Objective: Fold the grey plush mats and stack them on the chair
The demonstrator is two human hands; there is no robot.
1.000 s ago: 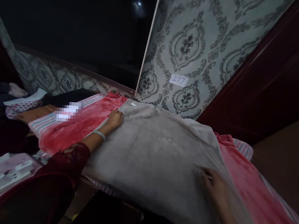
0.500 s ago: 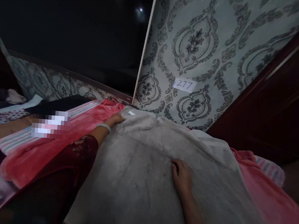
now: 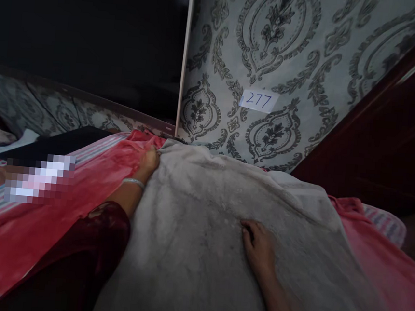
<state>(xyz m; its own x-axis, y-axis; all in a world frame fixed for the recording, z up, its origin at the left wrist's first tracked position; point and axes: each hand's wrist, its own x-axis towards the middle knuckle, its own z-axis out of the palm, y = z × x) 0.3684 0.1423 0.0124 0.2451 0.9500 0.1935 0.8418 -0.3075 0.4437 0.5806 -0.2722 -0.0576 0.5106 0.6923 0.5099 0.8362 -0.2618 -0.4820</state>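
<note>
A grey plush cloth (image 3: 193,231) is spread out in front of me, wrinkled along its far edge. Whether it is a garment or a blanket I cannot tell. My left hand (image 3: 150,161), below a silvery bracelet (image 3: 133,183), is closed on the cloth's far left edge. Around the middle of the cloth, my right hand (image 3: 260,247) rests with curled fingers, thumb and forefinger close together on the fabric. Beneath the grey cloth lies a red plush blanket (image 3: 91,196), showing on both sides.
Striped bedding (image 3: 386,224) shows past the red blanket. A large dark screen (image 3: 82,43) stands at the back left, beside patterned wallpaper (image 3: 205,102) with a paper label (image 3: 259,100) reading 277. Dark red wood (image 3: 384,127) slants down on the right. A blurred patch covers something at left.
My left hand has shifted slightly left and nearer along the cloth's edge, and the white tag beside it no longer shows. My right hand stays nearly in place. The view has moved closer.
</note>
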